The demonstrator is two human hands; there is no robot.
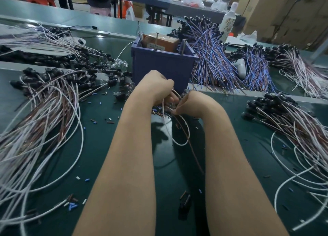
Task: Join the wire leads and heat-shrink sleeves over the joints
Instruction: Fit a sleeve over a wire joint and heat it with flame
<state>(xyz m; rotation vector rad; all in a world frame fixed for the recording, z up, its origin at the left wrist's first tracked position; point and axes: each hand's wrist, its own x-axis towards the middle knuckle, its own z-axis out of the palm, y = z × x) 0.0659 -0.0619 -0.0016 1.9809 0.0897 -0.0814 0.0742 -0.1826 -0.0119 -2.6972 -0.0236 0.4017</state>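
Just in front of the purple plastic box (163, 65), a thin white wire lead (166, 127) and a thin brown wire lead (192, 147) hang down from both hands. The left hand (158, 86), fist knuckles-up, grips the white wire lead. The right hand (193, 102), wrist bent inward, pinches the brown wire lead. Both are above the dark green table (106, 143), near the wire bundles (44, 115).

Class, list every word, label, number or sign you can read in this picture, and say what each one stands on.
No text here can be read as words.
White label on the brown box in the purple bin: lines of print, too small to read.
Bottle at the back right: printed wrap, too blurred to read.
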